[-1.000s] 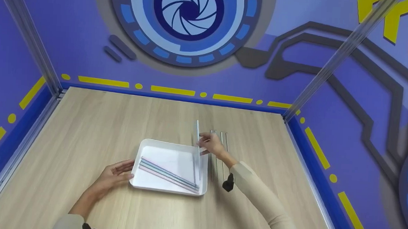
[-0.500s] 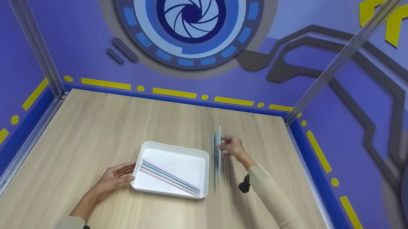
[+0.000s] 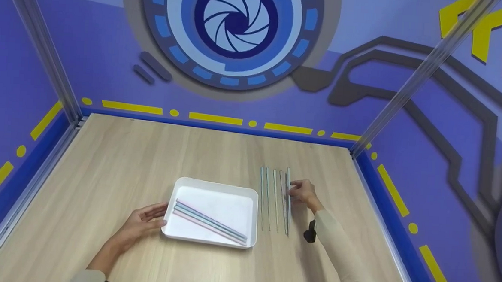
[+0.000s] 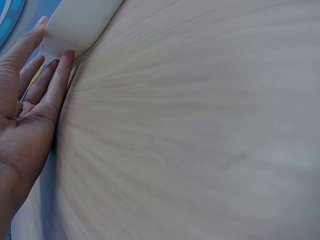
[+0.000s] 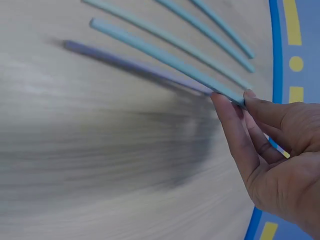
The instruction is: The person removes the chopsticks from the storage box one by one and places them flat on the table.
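Note:
My right hand (image 3: 303, 192) pinches a light blue chopstick (image 5: 150, 50) near its far end, between thumb and fingertips. That chopstick is held just over the right end of a row, close beside a purple chopstick (image 5: 125, 64). To the left in the row, blue and pale green chopsticks (image 3: 267, 197) lie roughly parallel on the table. My left hand (image 3: 139, 221) touches the left side of a white tray (image 3: 214, 184), its fingers fairly straight and its thumb at the rim. Several pink, blue and green chopsticks (image 3: 210, 221) lie slantwise together inside the tray.
A pale wooden table (image 3: 147, 152) carries everything. Blue-purple printed panels (image 3: 218, 105) stand behind it and at both sides, with metal posts (image 3: 422, 72) at the corners. The right forearm's shadow falls on the table.
My right hand has carried the light blue chopstick rightward, from over the tray's right side, past the row, to its right end. My left hand has stayed at the tray.

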### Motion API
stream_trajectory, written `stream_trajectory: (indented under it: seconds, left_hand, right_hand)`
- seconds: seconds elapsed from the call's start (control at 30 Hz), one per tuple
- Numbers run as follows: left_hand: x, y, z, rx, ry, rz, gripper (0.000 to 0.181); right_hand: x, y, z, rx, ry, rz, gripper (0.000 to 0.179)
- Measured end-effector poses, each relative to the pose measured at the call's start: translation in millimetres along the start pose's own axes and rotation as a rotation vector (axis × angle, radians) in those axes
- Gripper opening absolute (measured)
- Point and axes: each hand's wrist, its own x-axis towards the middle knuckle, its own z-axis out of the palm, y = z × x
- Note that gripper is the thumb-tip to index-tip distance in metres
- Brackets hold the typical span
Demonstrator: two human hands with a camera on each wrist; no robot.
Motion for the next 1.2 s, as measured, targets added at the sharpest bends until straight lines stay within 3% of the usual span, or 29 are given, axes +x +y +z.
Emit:
stream_trajectory:
  seconds: [0.23,0.6,0.9,1.2]
  left_hand:
    - [-2.2,-0.1,-0.9,-0.042,-0.022,-0.006,0.072]
    - [-3.9,-0.5,1.3,-0.04,-0.015,-0.019,0.073]
    - [-1.8,-1.1,0.8,-0.04,-0.021,-0.007,0.071]
    - [-1.6,-1.1,-1.4,-0.032,-0.042,0.012,0.068]
  right_hand:
    - [3.7,20.5,3.6,-0.067,0.023,0.049,0.041]
    - [1.8,22.5,8.7,-0.095,0.0,0.024,0.038]
    - [11.4,30.6,10.2,-0.032,0.026,0.052,0.035]
    - [13.0,32.0,11.6,0.025,0.036,-0.001,0.037]
